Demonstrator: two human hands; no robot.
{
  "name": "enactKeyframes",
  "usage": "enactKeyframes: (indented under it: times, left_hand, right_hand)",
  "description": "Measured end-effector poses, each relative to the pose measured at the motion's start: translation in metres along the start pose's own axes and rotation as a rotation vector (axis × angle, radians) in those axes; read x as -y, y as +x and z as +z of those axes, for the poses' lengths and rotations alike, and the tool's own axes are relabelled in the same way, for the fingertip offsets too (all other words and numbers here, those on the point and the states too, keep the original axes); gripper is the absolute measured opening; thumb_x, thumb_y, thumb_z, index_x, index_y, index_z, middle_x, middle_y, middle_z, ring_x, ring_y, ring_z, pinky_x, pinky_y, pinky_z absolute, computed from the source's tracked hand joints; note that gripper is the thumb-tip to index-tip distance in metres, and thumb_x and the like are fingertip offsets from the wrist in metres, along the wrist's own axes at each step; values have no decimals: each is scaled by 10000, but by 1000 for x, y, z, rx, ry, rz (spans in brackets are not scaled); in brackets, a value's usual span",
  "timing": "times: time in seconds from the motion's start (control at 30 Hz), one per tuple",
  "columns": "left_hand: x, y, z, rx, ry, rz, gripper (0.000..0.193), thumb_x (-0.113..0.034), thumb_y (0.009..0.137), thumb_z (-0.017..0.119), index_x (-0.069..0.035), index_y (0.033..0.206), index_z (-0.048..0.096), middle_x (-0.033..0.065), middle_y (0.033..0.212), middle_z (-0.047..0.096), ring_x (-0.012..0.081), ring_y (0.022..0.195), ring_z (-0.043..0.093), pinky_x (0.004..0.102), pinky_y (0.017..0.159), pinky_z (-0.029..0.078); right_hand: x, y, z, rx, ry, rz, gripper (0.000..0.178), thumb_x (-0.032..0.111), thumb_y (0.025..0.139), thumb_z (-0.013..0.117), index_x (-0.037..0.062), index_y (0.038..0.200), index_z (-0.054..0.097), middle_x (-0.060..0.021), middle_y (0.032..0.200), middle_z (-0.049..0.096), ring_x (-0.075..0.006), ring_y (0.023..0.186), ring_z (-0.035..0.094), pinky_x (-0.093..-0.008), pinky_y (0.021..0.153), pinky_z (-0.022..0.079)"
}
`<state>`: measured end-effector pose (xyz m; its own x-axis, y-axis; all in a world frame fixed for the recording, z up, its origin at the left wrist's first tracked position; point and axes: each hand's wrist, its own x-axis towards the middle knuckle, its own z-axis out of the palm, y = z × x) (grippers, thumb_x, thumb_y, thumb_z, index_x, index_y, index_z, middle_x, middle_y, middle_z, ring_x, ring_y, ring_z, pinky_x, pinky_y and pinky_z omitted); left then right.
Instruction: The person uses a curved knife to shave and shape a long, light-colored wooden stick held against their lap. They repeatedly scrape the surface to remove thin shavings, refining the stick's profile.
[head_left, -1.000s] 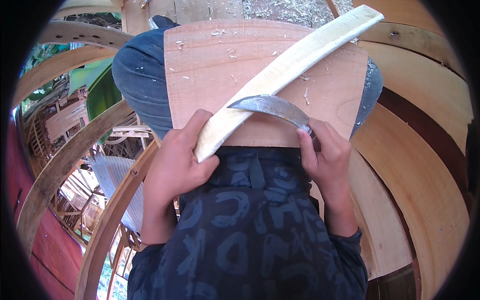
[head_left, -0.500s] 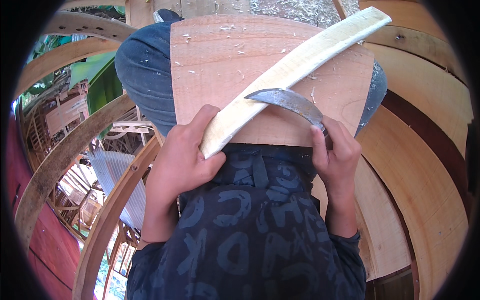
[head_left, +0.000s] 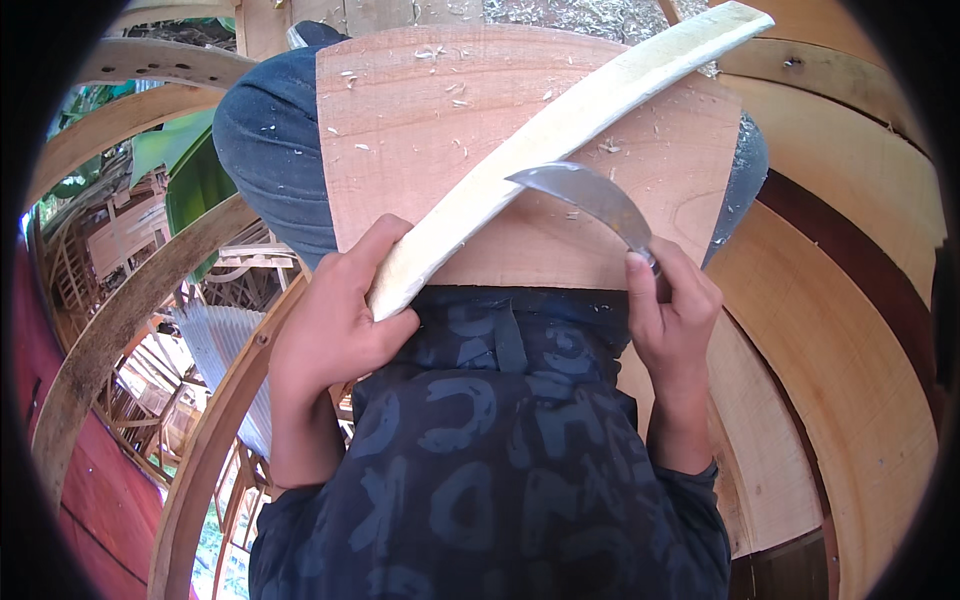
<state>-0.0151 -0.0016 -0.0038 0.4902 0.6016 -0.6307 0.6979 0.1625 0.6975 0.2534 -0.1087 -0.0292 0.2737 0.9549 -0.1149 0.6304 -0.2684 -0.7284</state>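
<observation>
A long, pale strip of wood [head_left: 560, 135] slants from lower left to upper right over a reddish-brown board [head_left: 420, 110] laid across my lap. My left hand [head_left: 345, 310] is closed around the strip's near end, thumb below and fingers above. In my right hand [head_left: 675, 300] I grip the handle of a curved, sickle-like knife [head_left: 590, 190], and most of that handle is hidden by my fingers. The blade arcs to the left, its tip close to the strip's lower edge; whether it touches cannot be told.
Small wood shavings [head_left: 430, 52] dot the board, and many more [head_left: 590, 12] cover the floor beyond it. Curved wooden planks [head_left: 820, 330] rise on my right. Wooden ribs [head_left: 140, 280] and a corrugated sheet [head_left: 222, 350] stand on my left.
The wood strip and my left hand have shifted slightly left. The blade has tilted a little and its tip has moved from over the strip to its lower edge.
</observation>
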Motion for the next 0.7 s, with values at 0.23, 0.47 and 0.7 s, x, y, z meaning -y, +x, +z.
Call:
enactKeyframes:
  times: [0.23,0.47,0.7]
  left_hand:
    - [6,3,-8,84,-84,4,492,-77,665,559,-40,1153,520,166,724,549,285,633,544,345,620,442]
    - [5,5,-10,113,-121,-22,462,-78,665,558,-37,1124,520,137,698,507,233,618,507,322,598,417]
    - [5,1,-15,155,-178,-113,467,-78,659,558,-32,1122,519,124,740,502,219,670,510,320,635,419]
  right_hand:
    - [10,6,25,52,3,-108,161,152,842,725,27,914,653,-80,646,559,-203,486,553,-322,450,421]
    - [0,17,15,-6,-114,-126,178,164,828,741,32,920,664,-76,659,570,-197,485,549,-319,452,416]
    - [-32,33,-15,-207,-226,156,155,127,869,700,-8,933,662,-115,696,604,-155,505,547,-293,492,433]
